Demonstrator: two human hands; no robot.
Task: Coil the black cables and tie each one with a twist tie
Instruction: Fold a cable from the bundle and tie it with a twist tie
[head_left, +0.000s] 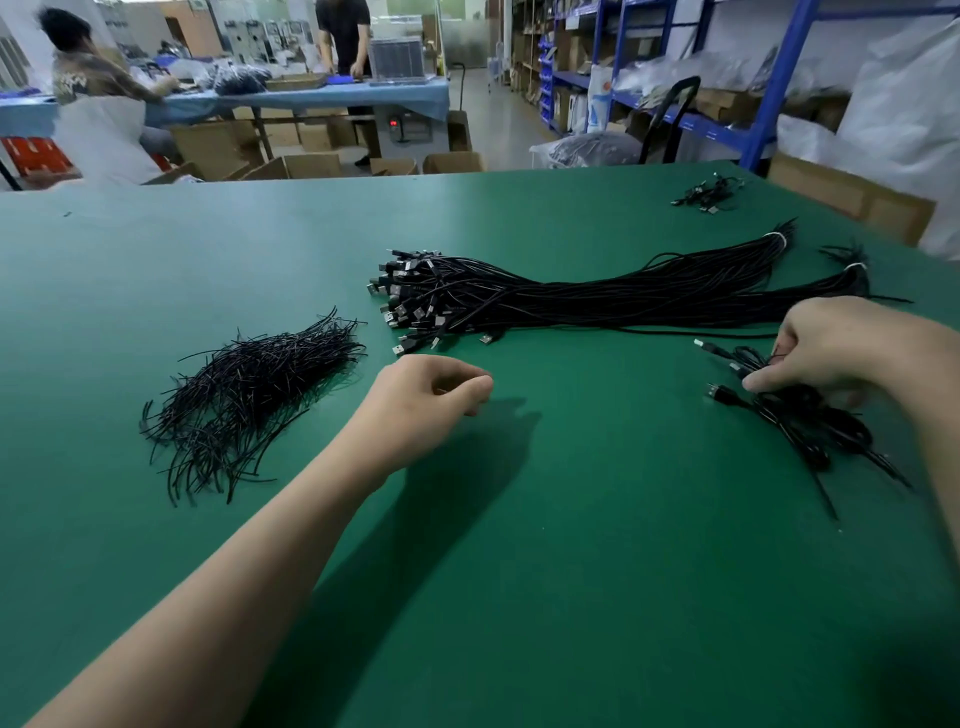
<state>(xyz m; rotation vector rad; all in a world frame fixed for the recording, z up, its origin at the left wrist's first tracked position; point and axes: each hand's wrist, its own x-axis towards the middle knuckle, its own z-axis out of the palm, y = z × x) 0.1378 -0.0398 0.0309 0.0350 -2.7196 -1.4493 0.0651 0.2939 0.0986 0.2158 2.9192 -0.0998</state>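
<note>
- The left hand (431, 387) is hanging just over the green table (519, 597), in the middle of the frame. Its fingers are curling in, with the thumb close to the first finger. Nothing is showing between them.
- The right hand (826, 348) is reaching in at the right edge. Its fingers and thumb are curling down onto the top of a small pile (810, 426) of black cables and gripping it there.
- Plugs and loose ends are sticking out of the small pile to the left and toward the lower right.
- A big bundle (571, 296) of long black cables is lying across the middle of the table, just above both hands. Its plugs (405, 301) are fanning out at the left end, near the left hand. White bands (776, 239) are holding its right ends together.
- A heap of black twist ties (244, 395) is lying to the left of the left hand.
- A few more cables (706, 195) are sitting far off at the upper right of the table.
- At the upper left, two people (343, 36) are working at a blue table (311, 96). Blue shelves (779, 78) are standing at the upper right.
</note>
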